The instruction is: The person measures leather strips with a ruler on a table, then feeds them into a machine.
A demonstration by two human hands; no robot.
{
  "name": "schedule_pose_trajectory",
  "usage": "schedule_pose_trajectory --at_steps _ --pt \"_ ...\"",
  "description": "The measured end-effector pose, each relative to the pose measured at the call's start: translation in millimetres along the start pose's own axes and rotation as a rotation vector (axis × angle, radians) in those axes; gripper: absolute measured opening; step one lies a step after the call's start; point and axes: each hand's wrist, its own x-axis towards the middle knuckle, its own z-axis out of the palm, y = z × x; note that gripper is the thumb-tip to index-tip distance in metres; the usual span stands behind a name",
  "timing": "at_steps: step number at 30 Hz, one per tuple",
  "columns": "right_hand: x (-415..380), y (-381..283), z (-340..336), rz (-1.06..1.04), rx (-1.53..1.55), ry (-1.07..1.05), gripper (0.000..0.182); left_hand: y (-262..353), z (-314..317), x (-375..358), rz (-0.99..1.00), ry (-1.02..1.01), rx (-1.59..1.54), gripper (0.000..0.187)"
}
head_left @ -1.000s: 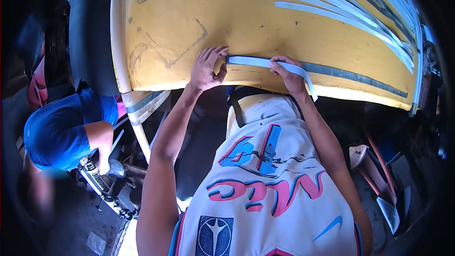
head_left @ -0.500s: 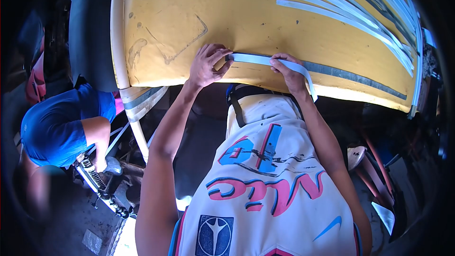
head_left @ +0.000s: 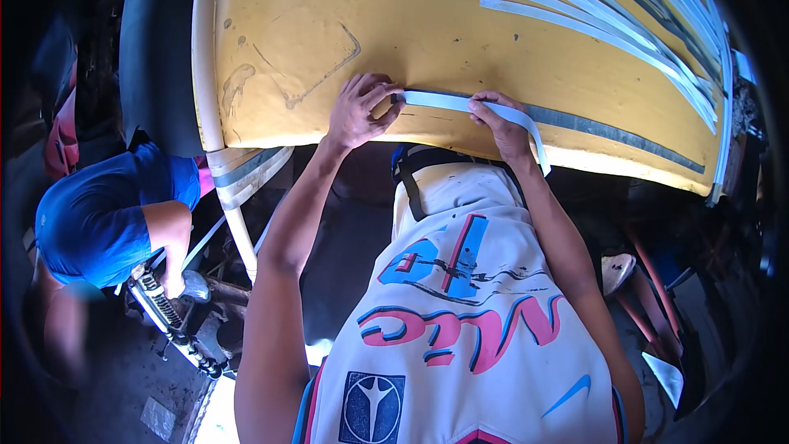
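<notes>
A white strip stretches between my hands, over a dark grey strip lying along the near edge of the yellow padded surface. My left hand has its thumb and forefinger closed at the strip's left end, where a bit of dark strip shows. Pinched in my right hand is the white strip farther along. Its loose right end curls down past that hand, over the surface's edge.
Several white strips lie at the far right of the yellow surface. A person in a blue shirt bends at the left, beside a coil-spring shock absorber. A tan post stands at the surface's left corner. Red and dark parts lie at right.
My left fingertips have shifted very slightly at the strip's end. My right hand and the white strip keep practically the same place.
</notes>
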Motion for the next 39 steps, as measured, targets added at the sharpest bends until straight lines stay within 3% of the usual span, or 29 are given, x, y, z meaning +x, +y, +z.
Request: schedule_pose_trajectory --at_steps 24,32,39 --pt "2.3 4.0 0.6 -0.042 -0.073 -0.003 0.023 -2.8 0.4 -2.1 -0.005 0.004 -0.030 0.024" --pt "1.0 1.9 -0.1 -0.034 -0.078 -0.008 0.024 3.6 -7.2 -1.8 -0.101 -0.037 -0.068 0.043" --pt "1.4 3.4 -0.4 -0.032 -0.102 -0.002 0.024 5.9 -7.2 -0.5 -0.101 -0.038 -0.052 0.042"
